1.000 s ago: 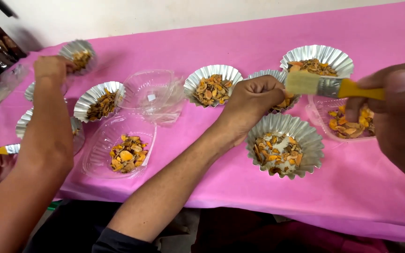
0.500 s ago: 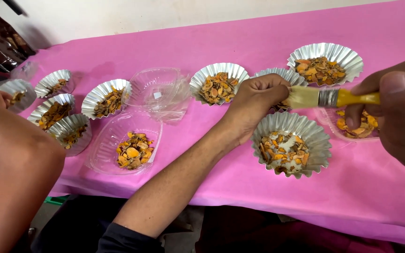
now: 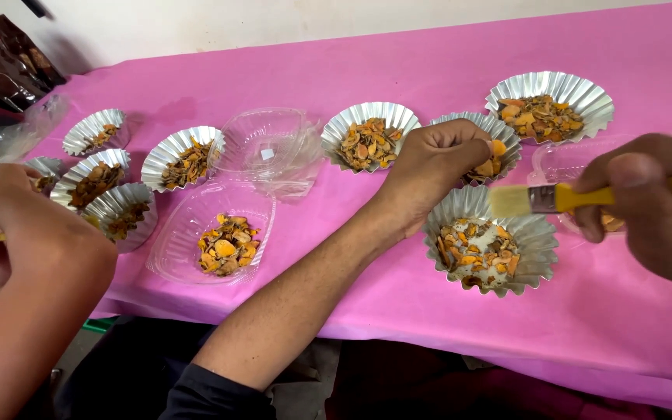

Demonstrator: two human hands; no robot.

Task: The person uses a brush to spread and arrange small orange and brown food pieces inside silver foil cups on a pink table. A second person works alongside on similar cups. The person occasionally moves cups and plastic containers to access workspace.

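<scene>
Pink tablecloth (image 3: 289, 70): left hand (image 3: 429, 167) is curling shut at foil cup (image 3: 491, 249), contents unclear; right hand (image 3: 647, 198) is gripping brush (image 3: 561, 198), bristles risking flicking chips out.

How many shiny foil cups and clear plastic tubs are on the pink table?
Foil cups: 9
Clear plastic tubs: 3
Total: 12
</scene>
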